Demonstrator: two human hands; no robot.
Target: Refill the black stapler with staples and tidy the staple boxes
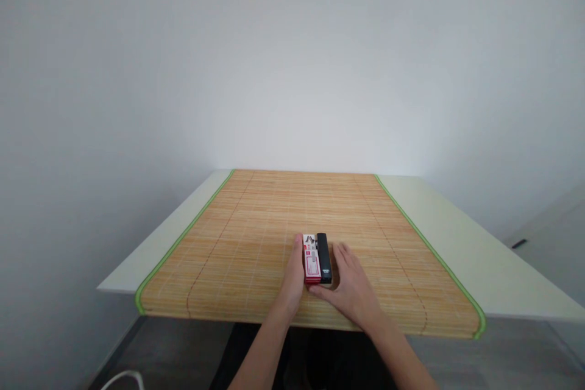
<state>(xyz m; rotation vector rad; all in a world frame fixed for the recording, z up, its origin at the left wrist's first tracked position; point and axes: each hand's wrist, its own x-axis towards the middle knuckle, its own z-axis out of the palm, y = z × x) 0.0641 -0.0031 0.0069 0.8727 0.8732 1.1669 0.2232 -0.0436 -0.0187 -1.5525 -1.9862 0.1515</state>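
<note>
Resting on the bamboo mat (256,237), the left hand (295,274) lies flat against the left long side of a small red-and-white box (312,260), fingers extended and pressed to it rather than wrapped around. Just right of the box, touching it, sits a black bar-shaped object (324,256). The right hand (351,283) is loosely open, its thumb touching the near end of the pair and its fingers curving alongside the black object. Mat and objects sit on a pale table (479,244) against a white wall (292,61).
</note>
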